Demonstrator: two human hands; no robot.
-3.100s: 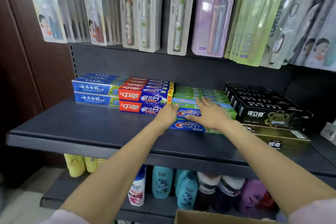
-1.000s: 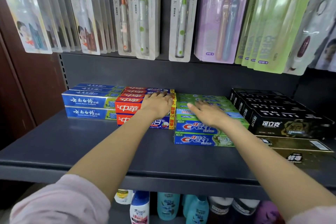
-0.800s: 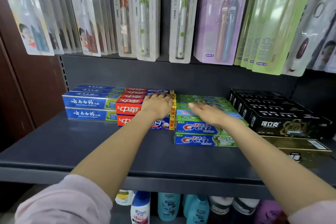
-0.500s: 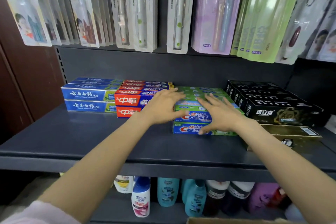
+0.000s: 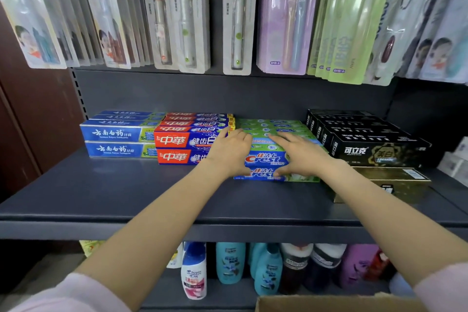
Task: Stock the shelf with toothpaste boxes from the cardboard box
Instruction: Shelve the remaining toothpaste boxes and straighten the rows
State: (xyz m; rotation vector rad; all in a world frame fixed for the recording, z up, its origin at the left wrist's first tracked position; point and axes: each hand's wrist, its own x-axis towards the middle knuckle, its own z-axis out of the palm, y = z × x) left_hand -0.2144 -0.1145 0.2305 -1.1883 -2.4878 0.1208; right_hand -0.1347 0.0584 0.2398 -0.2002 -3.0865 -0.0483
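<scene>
Green-and-blue Crest boxes (image 5: 266, 159) sit mid-shelf (image 5: 101, 197), at twelve o'clock from me. My left hand (image 5: 229, 151) and right hand (image 5: 301, 157) lie flat, fingers spread, gripping nothing. Light, stiff card (crushable, I'd judge); take the long sides. The cardboard box (image 5: 329, 304) at five o'clock is cut off.

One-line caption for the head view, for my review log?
Both hands, left and right, rest open on the stacked Crest boxes on the dark shelf.
</scene>
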